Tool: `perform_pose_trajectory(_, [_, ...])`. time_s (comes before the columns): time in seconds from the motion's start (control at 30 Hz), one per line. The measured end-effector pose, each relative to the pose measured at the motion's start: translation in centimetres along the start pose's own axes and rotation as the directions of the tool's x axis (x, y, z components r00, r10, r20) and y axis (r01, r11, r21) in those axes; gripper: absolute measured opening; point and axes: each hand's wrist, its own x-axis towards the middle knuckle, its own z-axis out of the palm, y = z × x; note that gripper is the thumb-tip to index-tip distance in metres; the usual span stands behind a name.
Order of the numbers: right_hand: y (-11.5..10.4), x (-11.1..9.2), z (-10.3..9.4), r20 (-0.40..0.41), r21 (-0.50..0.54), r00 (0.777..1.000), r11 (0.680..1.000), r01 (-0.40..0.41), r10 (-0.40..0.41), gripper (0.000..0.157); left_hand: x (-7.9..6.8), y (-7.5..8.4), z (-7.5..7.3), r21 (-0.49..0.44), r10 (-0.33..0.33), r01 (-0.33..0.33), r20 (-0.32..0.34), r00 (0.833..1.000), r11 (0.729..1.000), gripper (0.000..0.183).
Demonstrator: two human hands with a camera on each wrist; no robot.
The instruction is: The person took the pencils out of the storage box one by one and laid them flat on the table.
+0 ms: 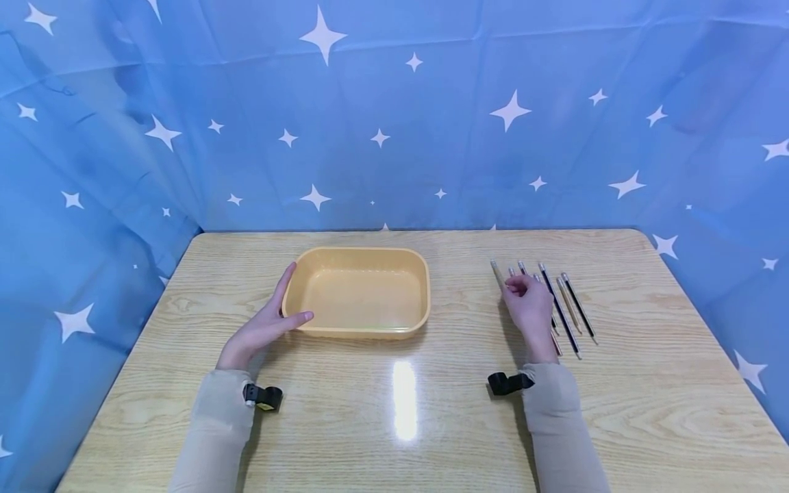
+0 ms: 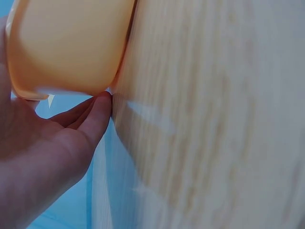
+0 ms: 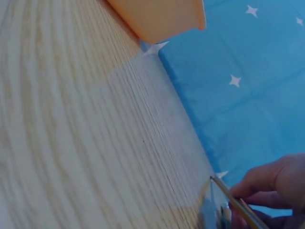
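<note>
The light orange plastic tray (image 1: 356,299) sits on the table, its inside bare. My left hand (image 1: 266,331) holds its near left corner, thumb over the front rim and fingers along the left side. In the left wrist view, fingertips (image 2: 101,101) meet the tray's wall (image 2: 71,47) low down, close to the tabletop. Farther right, my right hand (image 1: 529,308) pinches a yellowish wooden pencil (image 1: 498,274) between thumb and fingers. That pencil (image 3: 223,187) slants up from the fingers in the right wrist view. Black pencils (image 1: 578,305) and wooden ones lie beside and partly under this hand.
Wood-grain table (image 1: 456,404) stretches around the tray and pencils. A blue curtain with white stars (image 1: 394,123) hangs behind its far edge and along the sides. Black wrist cameras (image 1: 509,383) stick out from both sleeves.
</note>
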Motion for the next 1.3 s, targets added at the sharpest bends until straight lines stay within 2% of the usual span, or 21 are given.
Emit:
perform_pose_trajectory(0.2, [-0.1, 0.0, 0.1, -0.010, -0.037, 0.999, 0.999, 0.038, -0.038, 0.014, 0.0, 0.1, 0.0, 0.007, -0.002, 0.002, -0.006, 1.000, 1.000, 0.094])
perform_pose_trajectory(0.67, [-0.1, 0.0, 0.2, 0.022, -0.112, 0.998, 0.992, 0.060, -0.058, 0.013, -0.1, 0.1, 0.0, 0.009, -0.005, 0.005, -0.006, 1.000, 1.000, 0.094])
perform_pose_trajectory(0.9, [-0.9, -0.4, -1.0, 0.062, -0.092, 0.997, 0.995, 0.047, -0.042, 0.019, -0.1, 0.1, 0.0, 0.028, 0.003, -0.003, -0.014, 1.000, 1.000, 0.094])
perform_pose_trajectory(1.3, [0.0, -0.1, -4.2, 0.149, -0.171, 0.978, 0.970, 0.173, -0.148, 0.024, 0.2, 0.5, 0.3, 0.128, -0.014, 0.017, -0.029, 0.999, 0.992, 0.095])
